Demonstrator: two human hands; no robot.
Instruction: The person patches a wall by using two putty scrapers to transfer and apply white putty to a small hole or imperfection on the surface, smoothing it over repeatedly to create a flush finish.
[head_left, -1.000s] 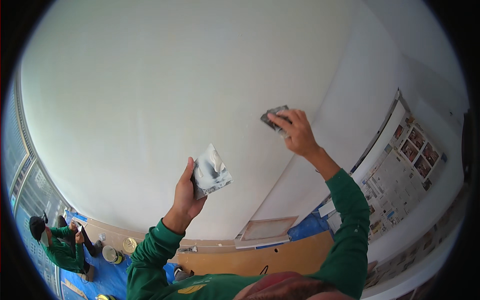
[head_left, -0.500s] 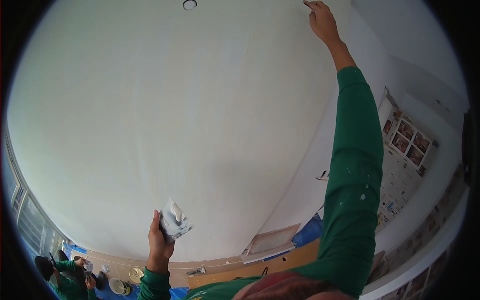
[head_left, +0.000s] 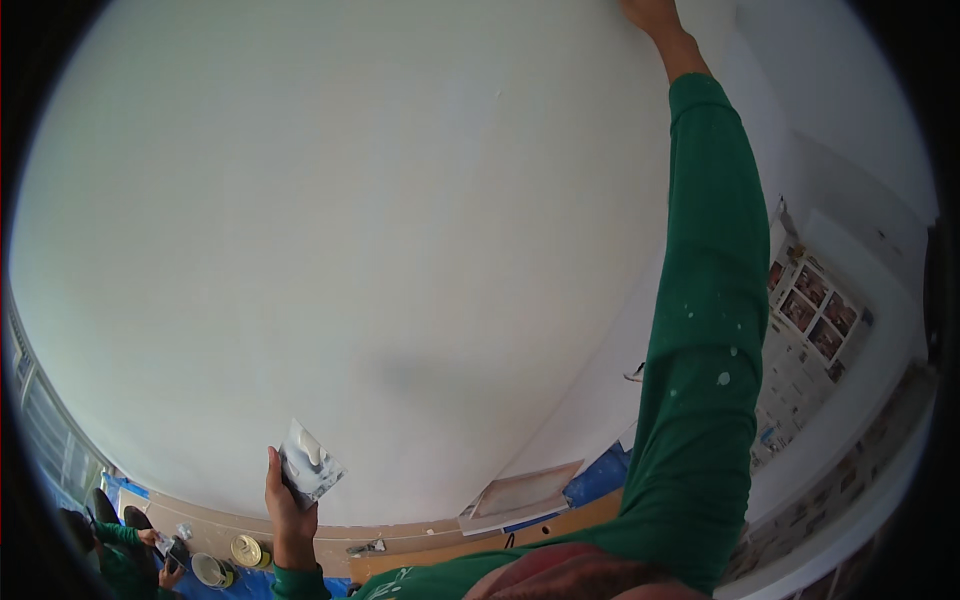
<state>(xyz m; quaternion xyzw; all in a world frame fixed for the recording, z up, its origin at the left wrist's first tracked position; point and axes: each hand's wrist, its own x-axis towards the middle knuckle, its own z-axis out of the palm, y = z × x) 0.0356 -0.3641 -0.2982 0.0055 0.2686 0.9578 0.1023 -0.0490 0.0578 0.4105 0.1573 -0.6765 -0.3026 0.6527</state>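
My left hand (head_left: 292, 520) is closed around a small metal plate (head_left: 322, 480), tilted up in front of the large pale plastered surface (head_left: 400, 250). On the plate's face sits a dab of white filler (head_left: 311, 449), with grey smears about it. Stretched high to the upper right, my right arm shows a green sleeve (head_left: 710, 250) flecked with white. Only the back and wrist of my right hand (head_left: 655, 15) show, near the pale surface; the top edge of the picture cuts off its fingers and anything in them.
At the lower left another person in green (head_left: 118, 565) sits handling a dark-and-light object near two buckets (head_left: 210, 571) (head_left: 246, 549) on blue sheeting (head_left: 255, 582). A long wooden board (head_left: 570, 523) and a framed panel (head_left: 525, 492) lie below. Pictures (head_left: 818, 310) appear at right.
My right hand has gone up and partly out of the picture; earlier its fingers pinched a thin tool. My left hand and plate appear further left and lower. The round fixture has left view.
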